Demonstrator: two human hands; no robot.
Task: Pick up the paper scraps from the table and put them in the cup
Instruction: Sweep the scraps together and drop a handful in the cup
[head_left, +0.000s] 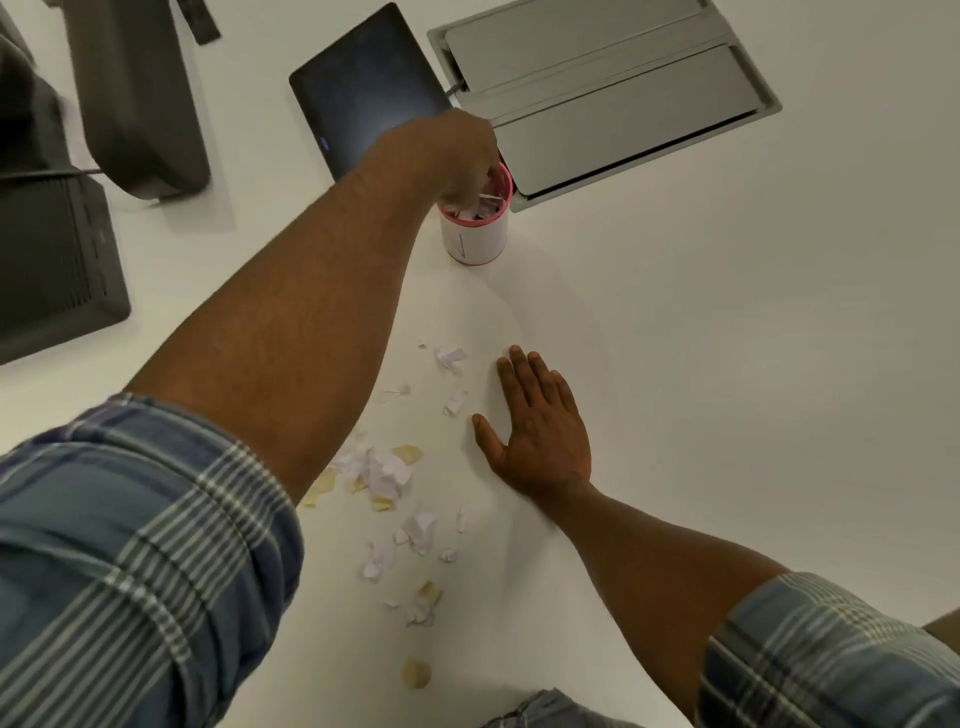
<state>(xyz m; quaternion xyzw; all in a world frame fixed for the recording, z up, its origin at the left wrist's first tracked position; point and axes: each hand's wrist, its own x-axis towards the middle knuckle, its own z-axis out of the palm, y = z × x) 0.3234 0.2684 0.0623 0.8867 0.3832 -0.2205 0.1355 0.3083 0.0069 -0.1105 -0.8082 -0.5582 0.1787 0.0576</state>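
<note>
White table (727, 364) w/ a dark tablet (369, 88) up top. Left hand (452, 156) is over the cup (475, 234), fingers dipping in, can't tell if it's gripping anything. Right hand (540, 431) lies flat & spread on the table. Paper scraps (384, 473) are scattered near me, prob super light & flimsy, so pinch at crumpled edges. Cup has a dark pen-like mark, no readable text imo.
</note>
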